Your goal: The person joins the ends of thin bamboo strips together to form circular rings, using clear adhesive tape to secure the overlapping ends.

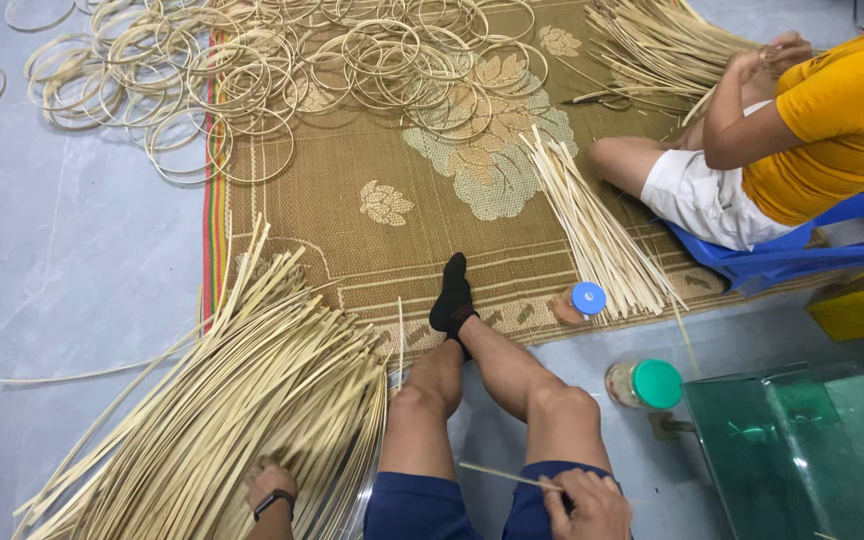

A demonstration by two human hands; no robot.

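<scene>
1. Head view: the left hand lies palm down on a big heap of bamboo strips, fingers pushed in among them; whether it grips any single strip cannot be told. A dark wristband sits on that wrist.
2. The right hand is closed around one thin bamboo strip, which runs from the fist leftward across the right thigh, toward the left hand.
3. Between the two hands are the person's bare knees and blue shorts; ahead of the hands a foot in a black sock rests on the edge of a woven mat.
4. Just ahead of the right hand and to its right stands a jar with a green lid; farther ahead, a container with a blue lid sits beside a bundle of short sticks.
5. Well ahead of the left hand, many bamboo rings are piled on the mat.
6. Far ahead of the right hand, another person in a yellow shirt sits on a blue chair, both hands at a second pile of strips.
7. Right of the right hand is a green glass box.
</scene>
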